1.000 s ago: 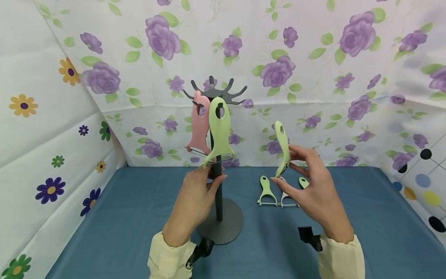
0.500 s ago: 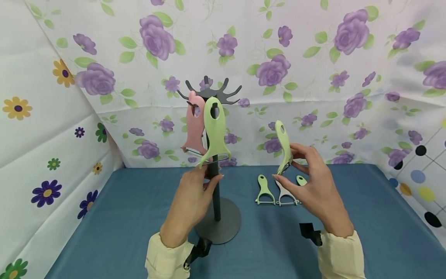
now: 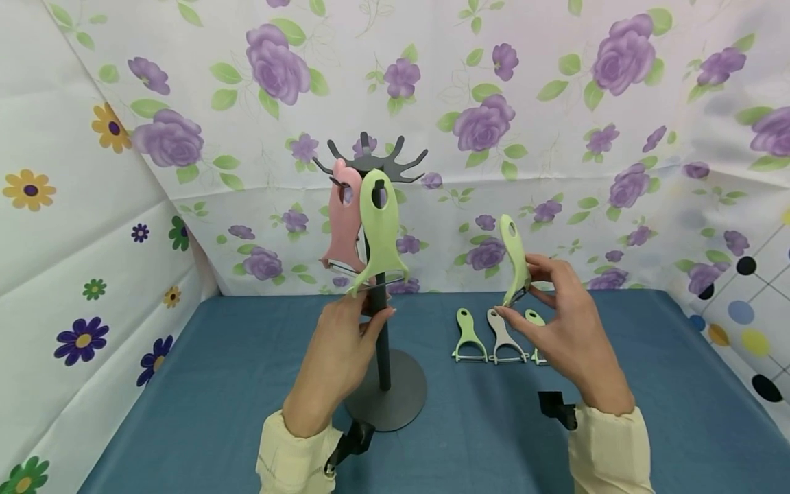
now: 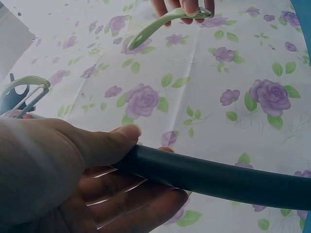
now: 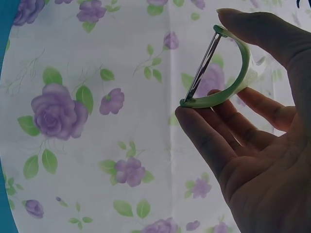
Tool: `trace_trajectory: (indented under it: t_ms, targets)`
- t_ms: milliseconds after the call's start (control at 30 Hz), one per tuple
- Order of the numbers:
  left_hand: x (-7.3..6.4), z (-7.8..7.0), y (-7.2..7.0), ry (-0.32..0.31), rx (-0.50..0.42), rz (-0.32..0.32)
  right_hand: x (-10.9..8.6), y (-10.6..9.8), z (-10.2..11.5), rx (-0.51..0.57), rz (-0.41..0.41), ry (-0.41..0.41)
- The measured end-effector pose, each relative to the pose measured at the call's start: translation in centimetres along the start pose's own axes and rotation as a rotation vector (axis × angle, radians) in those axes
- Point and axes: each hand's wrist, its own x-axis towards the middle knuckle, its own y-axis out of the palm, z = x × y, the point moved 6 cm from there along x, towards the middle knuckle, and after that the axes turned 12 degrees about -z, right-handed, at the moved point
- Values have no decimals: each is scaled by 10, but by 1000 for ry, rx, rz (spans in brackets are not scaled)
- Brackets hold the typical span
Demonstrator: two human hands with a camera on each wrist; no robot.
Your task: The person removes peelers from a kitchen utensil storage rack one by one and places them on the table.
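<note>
A dark grey rack (image 3: 384, 363) with a ring of hooks on top stands on the table. My left hand (image 3: 336, 357) grips its pole (image 4: 218, 179), thumb on one side and fingers on the other. From the hooks hang a pink peeler (image 3: 345, 223) and a green peeler (image 3: 379, 226), blades down, just above that hand. To the right of the rack, my right hand (image 3: 570, 329) pinches another green peeler (image 3: 514, 254) by its blade end, handle up, in the air. The right wrist view shows its blade (image 5: 201, 68) between thumb and fingers.
Behind the right hand, a green peeler (image 3: 468, 336), a grey peeler (image 3: 503, 336) and a partly hidden green peeler (image 3: 535, 319) lie in a row on the blue tablecloth (image 3: 247, 384). A floral sheet (image 3: 555, 137) hangs at the back. Several rack hooks (image 3: 410, 151) hold nothing.
My right hand has moved slightly right with the green peeler, uncovering more of the grey peeler. The left hand stays on the pole. The head view has shifted a little.
</note>
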Motion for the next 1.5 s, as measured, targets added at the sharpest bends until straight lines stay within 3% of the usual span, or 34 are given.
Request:
trace_trajectory:
  t_ms: [733, 1500]
  targets:
    - [1, 1, 0, -9, 1, 1, -2, -11, -33, -74, 28, 78]
    - [1, 1, 1, -26, -4, 5, -7, -21, -72, -141, 44, 214]
